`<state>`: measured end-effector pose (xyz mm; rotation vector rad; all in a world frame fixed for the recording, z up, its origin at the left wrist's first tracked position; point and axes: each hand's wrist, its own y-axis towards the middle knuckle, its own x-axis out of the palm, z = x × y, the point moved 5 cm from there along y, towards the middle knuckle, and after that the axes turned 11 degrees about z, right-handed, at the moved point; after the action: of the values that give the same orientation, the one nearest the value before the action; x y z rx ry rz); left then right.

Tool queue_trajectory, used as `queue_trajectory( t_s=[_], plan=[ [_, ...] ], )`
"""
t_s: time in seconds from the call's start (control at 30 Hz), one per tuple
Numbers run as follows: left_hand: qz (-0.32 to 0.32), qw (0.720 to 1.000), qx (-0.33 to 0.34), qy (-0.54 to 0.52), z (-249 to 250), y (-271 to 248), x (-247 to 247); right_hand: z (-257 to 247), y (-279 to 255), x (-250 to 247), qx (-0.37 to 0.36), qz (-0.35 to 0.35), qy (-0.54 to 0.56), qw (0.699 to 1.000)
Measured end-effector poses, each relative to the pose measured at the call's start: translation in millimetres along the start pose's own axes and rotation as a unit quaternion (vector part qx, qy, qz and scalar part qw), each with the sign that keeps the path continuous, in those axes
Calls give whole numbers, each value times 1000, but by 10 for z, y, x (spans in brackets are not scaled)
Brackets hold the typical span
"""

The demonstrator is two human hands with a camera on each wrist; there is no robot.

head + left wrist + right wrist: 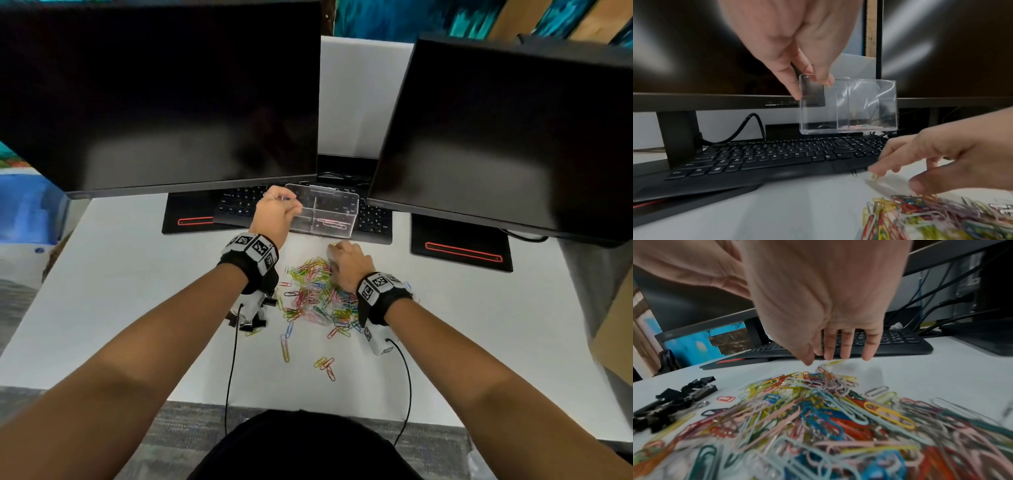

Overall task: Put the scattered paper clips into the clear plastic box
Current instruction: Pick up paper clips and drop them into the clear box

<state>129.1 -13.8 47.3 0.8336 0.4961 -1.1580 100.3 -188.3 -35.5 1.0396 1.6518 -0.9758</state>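
A pile of coloured paper clips (318, 294) (818, 410) (931, 216) lies mid-table, with a few strays nearer me. The clear plastic box (329, 212) (855, 110) has dividers and hangs above the keyboard. My left hand (293, 209) (809, 84) pinches it at the left rim. A few clips lie in its right compartment. My right hand (337, 248) (824, 360) (900, 172) hovers at the pile's far edge, fingers pointing down and holding nothing. A yellow clip (835, 362) (875, 177) lies on the table just beneath the fingertips.
A black keyboard (239, 205) (777, 155) sits under two dark monitors (154, 96) (513, 130), with the box over it. Black binder clips (253, 318) (674, 395) lie left of the pile. Monitor bases flank the work area, and wrist cables trail toward the table's near edge.
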Motion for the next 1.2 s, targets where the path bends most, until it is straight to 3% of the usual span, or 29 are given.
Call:
queue_trajectory(
  t_s=[0.27,0.6,0.8,1.0,1.2],
  plan=[
    [20,1000,-16,-19,24,50,-13,-101,302,86,4,-29,-91,995],
    [22,998,-44,-38,-13,26,-14,-123,357,120,-22,-8,-84,996],
    [25,998,-38,-32,-4,48,-2,-5,291,133,-23,40,25,999],
    [12,999,-39,-21,-52,23,30,-75,201,248,-18,-45,-21,999],
    [5,999,-37,-26,-60,-21,100,-155,-81,313,-48,-13,-14,999]
  ],
)
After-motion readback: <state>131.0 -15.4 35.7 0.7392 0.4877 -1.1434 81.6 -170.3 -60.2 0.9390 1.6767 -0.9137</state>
